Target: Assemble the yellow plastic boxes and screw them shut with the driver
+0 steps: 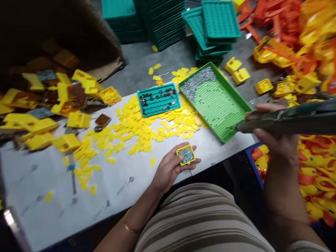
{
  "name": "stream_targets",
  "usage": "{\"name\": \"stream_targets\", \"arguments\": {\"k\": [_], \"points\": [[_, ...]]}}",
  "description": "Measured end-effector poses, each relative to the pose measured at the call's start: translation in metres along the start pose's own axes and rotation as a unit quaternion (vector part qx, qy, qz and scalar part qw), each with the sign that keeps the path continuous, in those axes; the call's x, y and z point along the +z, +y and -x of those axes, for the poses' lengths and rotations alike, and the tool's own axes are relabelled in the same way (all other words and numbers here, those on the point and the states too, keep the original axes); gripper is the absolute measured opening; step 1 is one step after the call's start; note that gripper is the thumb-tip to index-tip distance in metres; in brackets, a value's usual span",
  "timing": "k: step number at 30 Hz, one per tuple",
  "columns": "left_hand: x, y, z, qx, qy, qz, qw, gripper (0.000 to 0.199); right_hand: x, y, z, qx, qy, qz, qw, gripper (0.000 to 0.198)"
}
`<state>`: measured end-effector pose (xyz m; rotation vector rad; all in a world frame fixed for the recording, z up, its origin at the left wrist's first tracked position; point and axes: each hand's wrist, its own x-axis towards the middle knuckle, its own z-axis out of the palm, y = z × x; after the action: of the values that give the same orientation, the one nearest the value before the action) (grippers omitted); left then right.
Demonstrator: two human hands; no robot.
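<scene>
My left hand [169, 166] is closed on a small yellow plastic housing [188, 151], thumb on top, with a grey-green circuit board facing up inside it. My right hand [273, 138] grips a dark electric screwdriver [280, 120] lying nearly level. The tip of the screwdriver reaches over the lower end of a green tray [207, 120]. Small silver screws [198, 82] are heaped at the far end of that tray, and scattered dark specks show on its ridged floor. A teal tray [159, 111] with small dark round parts rests among flat yellow pieces [141, 126].
At left, a cardboard box [110, 45] spills yellow housings [78, 120]. Stacked teal trays [220, 21] stand at the back. Orange and yellow plastic parts [283, 21] pile up at far right. Below the table edge, a blue-rimmed crate [256, 171] holds yellow-orange pieces.
</scene>
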<state>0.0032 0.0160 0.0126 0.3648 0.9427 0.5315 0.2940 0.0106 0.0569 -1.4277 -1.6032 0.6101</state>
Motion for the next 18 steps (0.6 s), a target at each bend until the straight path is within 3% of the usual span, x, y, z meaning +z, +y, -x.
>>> {"name": "stream_targets", "arguments": {"k": [4,8,12,15,18], "points": [[0.012,-0.006,-0.008,-0.038,-0.018,-0.01,0.999,0.044,0.003,0.012,-0.018,-0.048,0.01,-0.056,0.997,0.031],[0.022,-0.012,-0.019,-0.057,-0.034,-0.024,0.998,0.047,0.021,0.011,-0.025,-0.054,0.129,-0.143,0.98,0.027],[0.031,-0.013,-0.029,-0.071,-0.041,-0.028,0.996,0.046,0.038,0.007,-0.034,0.008,0.227,-0.119,0.967,0.031],[0.036,-0.01,-0.033,-0.082,-0.04,-0.027,0.995,0.044,0.046,0.009,-0.041,0.008,0.212,-0.094,0.973,0.041],[0.038,-0.007,-0.033,-0.089,-0.045,-0.022,0.995,0.044,0.051,0.012,-0.046,-0.021,0.196,-0.106,0.975,0.033]]}}
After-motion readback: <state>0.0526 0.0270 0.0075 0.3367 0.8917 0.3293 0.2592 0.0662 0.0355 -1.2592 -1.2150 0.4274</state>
